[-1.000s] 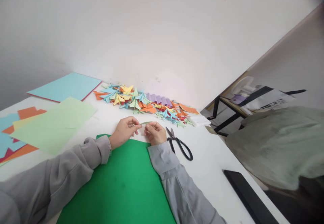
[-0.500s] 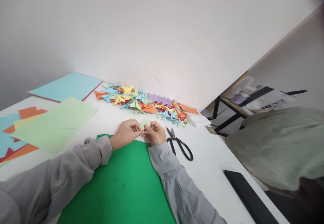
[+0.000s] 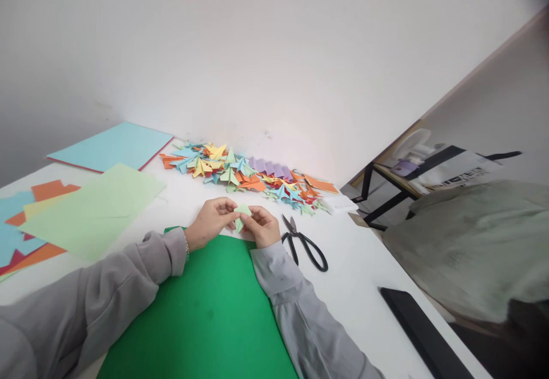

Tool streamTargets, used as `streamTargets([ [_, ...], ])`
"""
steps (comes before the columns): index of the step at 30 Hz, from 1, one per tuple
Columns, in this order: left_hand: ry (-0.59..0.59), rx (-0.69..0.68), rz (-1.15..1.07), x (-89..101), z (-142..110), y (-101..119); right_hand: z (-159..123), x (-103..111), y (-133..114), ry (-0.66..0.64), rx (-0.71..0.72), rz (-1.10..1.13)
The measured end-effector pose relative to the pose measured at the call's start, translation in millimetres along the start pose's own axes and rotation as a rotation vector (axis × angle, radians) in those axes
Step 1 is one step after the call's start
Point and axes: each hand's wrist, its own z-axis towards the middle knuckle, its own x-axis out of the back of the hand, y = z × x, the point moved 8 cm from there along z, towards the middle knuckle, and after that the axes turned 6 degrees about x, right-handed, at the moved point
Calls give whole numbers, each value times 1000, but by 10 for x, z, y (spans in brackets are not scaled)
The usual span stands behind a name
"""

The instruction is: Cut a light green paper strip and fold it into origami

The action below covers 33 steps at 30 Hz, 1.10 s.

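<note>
My left hand (image 3: 210, 221) and my right hand (image 3: 262, 226) meet just above the far edge of a dark green sheet (image 3: 206, 316) on the white table (image 3: 355, 276). Both pinch a small light green folded paper piece (image 3: 241, 213) between fingertips, and it stands up with a point toward the wall. Grey sleeves cover both forearms. Black scissors (image 3: 303, 243) lie shut just right of my right hand.
A heap of folded coloured paper shapes (image 3: 240, 174) runs along the wall. Light green (image 3: 94, 207), blue (image 3: 114, 146) and orange sheets lie at the left. A black flat object (image 3: 422, 333) sits at the table's right edge. A grey-green bulky shape (image 3: 472, 242) is beyond it.
The small green piece was held flat and edge-on; it has been turned up and now shows its pointed face. Both hands stayed in place.
</note>
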Motion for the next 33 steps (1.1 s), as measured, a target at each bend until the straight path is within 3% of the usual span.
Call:
streamTargets([
  [14,52,103,-135,41,-1,-52,-14,36,129,39,-141,155],
  [24,51,101,-113,46,5,-75,-3,68,122,70,-71,58],
  [33,51,164,-185,61,18,-122,-8,41,198,73,-207,219],
])
